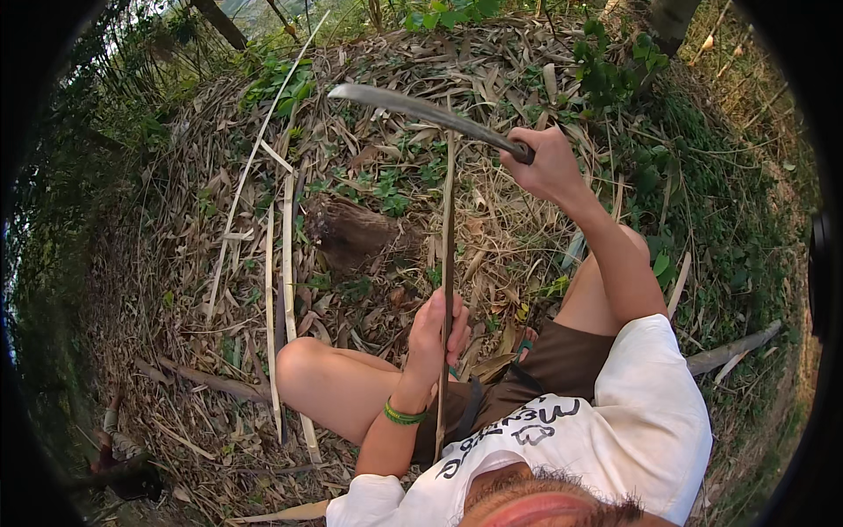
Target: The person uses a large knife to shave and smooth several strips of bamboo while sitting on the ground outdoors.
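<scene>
Strips (287, 255), pale and slender, on leaf-strewn ground (198, 290), rough brown stump (351, 227), left hand (427, 335) gripping a long, narrow brown stick (449, 228) between the knees (303, 358), curved grey blade (421, 106) overlapping its upper end, right hand (546, 165) clenched round the handle (525, 154).

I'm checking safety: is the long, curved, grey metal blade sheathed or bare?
Bare: the curved blade shows uncovered grey metal beyond the right hand, with no sheath around it.

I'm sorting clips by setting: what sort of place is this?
Outdoors, probably woodland: brown leaf litter lies thick, a rough wooden stump sits among it, and a tree trunk stands at the upper right.
</scene>
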Tool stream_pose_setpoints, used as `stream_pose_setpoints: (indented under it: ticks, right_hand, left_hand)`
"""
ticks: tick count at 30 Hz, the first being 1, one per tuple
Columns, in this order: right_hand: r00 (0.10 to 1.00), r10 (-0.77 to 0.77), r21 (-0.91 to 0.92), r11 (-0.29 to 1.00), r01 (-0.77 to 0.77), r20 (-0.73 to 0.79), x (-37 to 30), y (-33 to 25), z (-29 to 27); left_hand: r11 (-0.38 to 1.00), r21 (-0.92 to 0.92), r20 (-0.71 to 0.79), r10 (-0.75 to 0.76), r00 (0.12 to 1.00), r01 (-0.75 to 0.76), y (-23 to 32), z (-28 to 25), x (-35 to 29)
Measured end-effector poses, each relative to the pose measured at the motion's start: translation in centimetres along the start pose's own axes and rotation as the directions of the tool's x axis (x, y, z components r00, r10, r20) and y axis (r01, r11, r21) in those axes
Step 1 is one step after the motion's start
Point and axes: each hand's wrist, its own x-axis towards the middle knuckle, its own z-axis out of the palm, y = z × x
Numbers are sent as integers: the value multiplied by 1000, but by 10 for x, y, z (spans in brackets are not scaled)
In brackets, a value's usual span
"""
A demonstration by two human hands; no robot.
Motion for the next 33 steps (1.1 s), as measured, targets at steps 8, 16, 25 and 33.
stream_pose_setpoints:
  ticks: [8, 16, 25, 33]
  right_hand:
    - [929, -369, 9, 929, 369, 35, -31, -40, 27]
    - [958, -274, -55, 959, 279, 81, -19, 1, 31]
    - [999, 22, 64, 998, -20, -38, -9, 28, 2]
    - [931, -357, 16, 934, 357, 72, -31, -21, 37]
  left_hand:
    - [901, 429, -218, 167, 961, -60, -7, 14, 2]
    - [892, 450, -183, 143, 973, -47, -14, 8, 4]
    - [861, 505, -286, 231, 930, -59, -7, 6, 8]
    - [713, 698, -256, 340, 905, -71, -22, -2, 16]
